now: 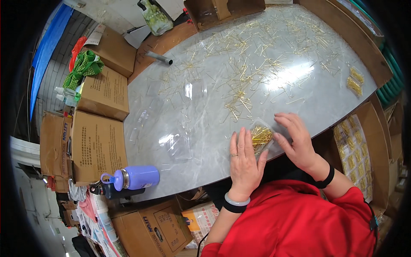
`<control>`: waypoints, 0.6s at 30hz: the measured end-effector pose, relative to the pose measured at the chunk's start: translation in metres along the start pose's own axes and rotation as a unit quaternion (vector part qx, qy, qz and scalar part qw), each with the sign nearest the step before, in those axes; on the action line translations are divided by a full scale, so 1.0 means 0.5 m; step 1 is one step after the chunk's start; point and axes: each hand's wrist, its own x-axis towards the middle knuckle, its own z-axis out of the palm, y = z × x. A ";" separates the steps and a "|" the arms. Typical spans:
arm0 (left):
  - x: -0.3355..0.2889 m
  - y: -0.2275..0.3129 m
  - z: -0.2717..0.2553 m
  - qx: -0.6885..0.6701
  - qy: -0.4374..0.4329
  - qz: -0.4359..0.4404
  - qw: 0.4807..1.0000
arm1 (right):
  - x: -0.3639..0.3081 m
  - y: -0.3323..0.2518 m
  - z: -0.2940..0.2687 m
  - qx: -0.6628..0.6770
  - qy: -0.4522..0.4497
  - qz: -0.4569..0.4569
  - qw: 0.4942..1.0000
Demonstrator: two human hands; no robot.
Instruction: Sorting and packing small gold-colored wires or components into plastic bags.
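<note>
Red cloth of the person's top [295, 218] fills the foreground, nearest the camera. From the left, brown cardboard cartons [99, 141] line the side of the table, with a green checked cloth bundle [83, 66] on top of them. Near the table's left corner lies a purple bottle [141, 176] with a loop on its cap, beside a dark bottle [110, 191]. Farther back, a grey tube [158, 58] rests by the edge of the grey marbled tabletop [209, 160]. Clear plastic boxes [177, 147] stand to the right of the cartons, and thin gold wire hooks [239, 100] are strewn across the middle and far side.

At the near edge, the left hand [246, 165] lies flat with fingers straight and together along the left side of a clear box of gold hooks [261, 138], its thumb at the near end. The right hand [297, 143] is spread and loosely curved just right of that box; whether its thumb touches, I cannot tell. Farther right are two small filled packs [355, 81], and below the tabletop an open carton [377, 145] holds rows of similar packs [355, 152].
</note>
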 end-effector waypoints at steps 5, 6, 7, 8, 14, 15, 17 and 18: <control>0.004 0.005 0.009 -0.007 0.004 -0.012 1.000 | -0.005 0.002 0.022 0.004 0.015 0.053 0.998; 0.005 0.007 0.010 -0.002 0.008 -0.013 1.000 | 0.003 0.001 0.027 0.006 0.016 0.049 0.999; 0.005 0.008 0.011 0.003 0.013 -0.013 1.000 | 0.011 0.001 0.035 0.018 0.013 0.043 0.999; 0.005 0.007 0.011 0.003 0.018 -0.016 1.000 | 0.018 0.003 0.044 0.029 0.010 0.038 0.999; 0.004 0.008 0.008 0.014 0.039 -0.024 0.999 | 0.028 0.012 0.039 0.079 0.005 0.044 0.996; 0.002 0.007 0.014 0.012 0.043 -0.024 0.999 | 0.024 0.011 0.037 0.081 0.017 0.056 0.995; 0.001 0.006 0.018 0.014 0.048 -0.025 0.998 | 0.023 0.012 0.035 0.030 -0.009 0.016 0.999; 0.002 0.005 0.017 0.020 0.049 -0.027 0.998 | 0.023 0.012 0.035 0.006 -0.021 -0.004 1.000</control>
